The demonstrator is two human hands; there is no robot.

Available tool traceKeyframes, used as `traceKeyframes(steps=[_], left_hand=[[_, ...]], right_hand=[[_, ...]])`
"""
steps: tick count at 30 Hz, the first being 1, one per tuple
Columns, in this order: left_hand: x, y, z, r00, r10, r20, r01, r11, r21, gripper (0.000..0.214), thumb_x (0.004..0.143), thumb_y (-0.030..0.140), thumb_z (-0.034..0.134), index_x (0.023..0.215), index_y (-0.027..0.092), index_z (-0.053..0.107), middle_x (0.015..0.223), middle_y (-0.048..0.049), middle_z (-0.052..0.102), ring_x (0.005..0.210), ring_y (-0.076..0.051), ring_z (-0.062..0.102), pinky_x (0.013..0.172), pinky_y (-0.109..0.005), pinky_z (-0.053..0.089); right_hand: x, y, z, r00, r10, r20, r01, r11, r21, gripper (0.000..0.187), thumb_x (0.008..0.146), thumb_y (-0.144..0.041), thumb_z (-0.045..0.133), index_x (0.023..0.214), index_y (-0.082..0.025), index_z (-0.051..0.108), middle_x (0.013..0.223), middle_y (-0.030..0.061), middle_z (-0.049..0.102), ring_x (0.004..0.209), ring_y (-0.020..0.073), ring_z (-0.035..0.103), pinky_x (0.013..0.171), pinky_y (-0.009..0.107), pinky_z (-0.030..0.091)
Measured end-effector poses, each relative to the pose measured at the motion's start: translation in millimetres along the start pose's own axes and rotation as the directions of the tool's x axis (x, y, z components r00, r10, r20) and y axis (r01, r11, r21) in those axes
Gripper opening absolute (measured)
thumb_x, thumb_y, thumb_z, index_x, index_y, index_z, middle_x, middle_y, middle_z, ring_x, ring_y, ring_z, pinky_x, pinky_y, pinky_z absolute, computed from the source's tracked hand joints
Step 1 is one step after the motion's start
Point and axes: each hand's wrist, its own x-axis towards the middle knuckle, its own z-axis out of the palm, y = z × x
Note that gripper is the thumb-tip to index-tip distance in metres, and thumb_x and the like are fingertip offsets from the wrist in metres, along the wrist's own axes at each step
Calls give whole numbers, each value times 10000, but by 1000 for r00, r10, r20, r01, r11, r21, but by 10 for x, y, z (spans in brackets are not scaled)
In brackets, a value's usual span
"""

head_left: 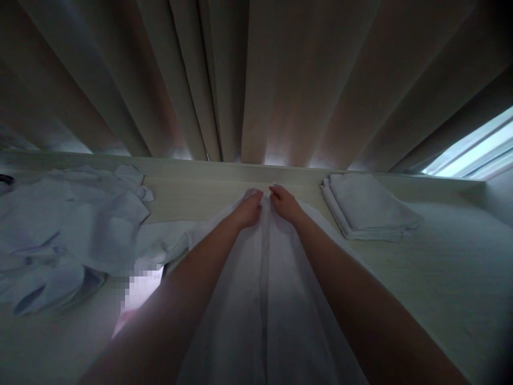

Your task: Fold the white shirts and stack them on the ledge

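A long white cloth (264, 299) lies spread along the pale wooden table (441, 278), running from my body to the far edge. Both arms reach out over it. My left hand (249, 208) and my right hand (282, 203) sit side by side at the cloth's far end, fingers curled down and closed on its edge, almost touching each other.
A loose heap of white cloths (68, 240) covers the table's left side. A neat stack of folded white cloths (366, 214) sits at the right. Heavy beige curtains (256, 80) hang behind the table; a strip of window (476, 155) shows at the far right.
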Motion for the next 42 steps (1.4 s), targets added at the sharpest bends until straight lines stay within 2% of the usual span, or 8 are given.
traceKeyframes(steps=[4,7,11,16,23,29,38,42], left_hand=[[-173,4,151,984,84,158,-87,996,11,577,811,107,315,1373,111,181,1412,-108,295,1271,-175,298,1012,-285,231],[-417,25,203,994,46,100,-54,996,76,522,838,158,294,1354,103,234,1400,-129,312,1285,-206,273,1030,-321,203],[-854,122,293,997,-21,80,9,988,152,515,843,316,357,1328,151,306,1398,-121,318,1301,-267,224,1051,-415,141],[-1281,224,431,992,-99,82,84,982,169,586,823,508,352,1341,238,302,1437,-79,245,1330,-303,91,1049,-490,64],[-1270,176,501,992,-124,21,119,980,158,593,837,558,239,1362,284,260,1466,-35,162,1338,-291,8,1043,-514,-5],[-1308,288,382,978,-204,51,191,964,184,582,848,533,241,1364,263,257,1453,-71,204,1331,-306,77,1037,-522,34],[-2526,608,213,992,-117,50,105,973,206,582,845,494,311,1369,250,246,1453,-104,188,1328,-315,95,1035,-520,77],[-2944,736,217,992,-88,93,67,975,213,570,846,493,315,1367,269,254,1458,-86,177,1334,-296,76,1040,-516,66]], right_hand=[[-247,51,187,995,-69,77,61,993,102,501,853,-192,279,1352,-167,313,1336,36,421,1186,128,413,995,292,302],[-565,66,216,993,-78,91,77,997,13,501,868,-218,257,1363,-151,293,1359,62,386,1221,145,370,1018,307,265],[-1038,38,222,969,-152,194,183,971,-153,547,868,-358,334,1362,-127,296,1423,107,255,1310,225,185,1057,394,150],[-1417,50,345,962,-84,260,152,955,-256,612,864,-512,289,1387,-199,238,1458,93,139,1327,281,66,1042,500,56],[-1400,118,454,976,-52,210,113,951,-289,611,861,-543,263,1393,-249,206,1470,52,81,1331,267,16,1042,501,7],[-1502,-10,331,973,-39,227,103,954,-281,618,871,-511,265,1400,-201,185,1462,86,117,1331,260,21,1045,497,25],[-2741,-195,-4,959,-93,269,168,948,-269,659,854,-529,301,1399,-174,194,1461,109,73,1327,281,12,1050,492,50],[-3097,-277,-15,952,-72,298,157,950,-272,651,849,-545,301,1396,-204,207,1461,98,81,1326,285,33,1044,507,48]])
